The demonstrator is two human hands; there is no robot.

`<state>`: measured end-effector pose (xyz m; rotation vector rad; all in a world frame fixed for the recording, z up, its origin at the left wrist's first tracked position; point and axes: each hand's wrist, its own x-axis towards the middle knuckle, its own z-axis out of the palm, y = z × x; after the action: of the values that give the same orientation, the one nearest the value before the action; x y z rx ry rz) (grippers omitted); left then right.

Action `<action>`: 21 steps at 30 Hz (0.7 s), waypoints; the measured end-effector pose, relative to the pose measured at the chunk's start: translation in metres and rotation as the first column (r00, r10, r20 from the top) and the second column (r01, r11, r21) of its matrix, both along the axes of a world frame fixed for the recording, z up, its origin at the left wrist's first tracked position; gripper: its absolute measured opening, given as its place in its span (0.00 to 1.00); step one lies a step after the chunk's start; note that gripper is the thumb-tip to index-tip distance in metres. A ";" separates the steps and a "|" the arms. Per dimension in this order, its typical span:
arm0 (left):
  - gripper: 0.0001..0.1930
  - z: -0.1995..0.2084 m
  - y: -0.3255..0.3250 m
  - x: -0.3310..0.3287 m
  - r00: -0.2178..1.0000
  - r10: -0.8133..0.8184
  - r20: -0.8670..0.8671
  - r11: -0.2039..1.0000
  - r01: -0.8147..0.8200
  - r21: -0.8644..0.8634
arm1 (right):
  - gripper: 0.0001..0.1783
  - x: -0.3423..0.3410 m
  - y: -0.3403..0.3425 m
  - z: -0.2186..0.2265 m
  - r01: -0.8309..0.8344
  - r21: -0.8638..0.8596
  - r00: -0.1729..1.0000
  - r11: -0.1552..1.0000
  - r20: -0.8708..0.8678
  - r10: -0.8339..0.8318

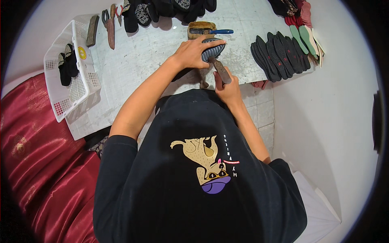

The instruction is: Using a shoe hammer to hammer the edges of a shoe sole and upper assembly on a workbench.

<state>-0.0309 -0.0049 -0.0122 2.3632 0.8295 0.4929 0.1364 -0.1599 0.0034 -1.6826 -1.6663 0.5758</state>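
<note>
Near the table's front edge my left hand point(193, 53) presses on a dark slipper point(214, 50) that lies with its ribbed grey sole facing up. The thumb and fingers spread across the two sides of the sole. My right hand point(229, 90) is closed around a tool with a worn brown handle point(221, 73). One end of the tool meets the near end of the sole; its working tip cannot be made out. Just beyond the slipper sits a tan glue container point(198, 26), with a blue-handled brush point(222, 31) resting across it.
Several black soles point(279, 56) stand in a row at the right, beside green insoles point(308, 39). On the left, a white plastic basket point(86, 87) holds black slippers point(67, 65). Scissors point(108, 26), red pliers point(119, 15) and black slippers point(142, 15) line the back.
</note>
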 end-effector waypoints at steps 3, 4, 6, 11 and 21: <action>0.51 0.003 -0.002 -0.001 1.000 0.002 0.001 1.000 -0.002 0.006 | 0.11 -0.002 0.002 0.017 0.048 -0.153 0.996 0.987 -0.067 -0.058; 0.52 0.005 -0.002 0.001 1.000 -0.001 0.002 1.000 0.001 0.006 | 0.11 -0.004 0.002 0.019 0.051 -0.132 0.993 0.990 -0.103 -0.064; 0.48 0.009 -0.005 0.006 1.000 -0.001 0.008 0.999 0.001 -0.044 | 0.11 -0.004 0.003 0.024 0.059 -0.109 0.987 0.992 -0.139 -0.074; 0.27 -0.013 0.028 0.013 0.943 0.017 0.331 0.861 0.155 -0.485 | 0.25 0.009 0.008 0.002 0.143 -0.027 0.954 0.989 -0.261 -0.145; 0.26 -0.003 -0.009 0.045 0.867 0.496 0.057 0.864 -0.485 -0.138 | 0.30 0.007 0.003 0.002 0.130 -0.200 0.895 0.971 -0.398 -0.202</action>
<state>0.0138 -0.0143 -0.0153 1.9898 1.3881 0.7268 0.1435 -0.1570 0.0059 -1.6555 -1.1819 0.9397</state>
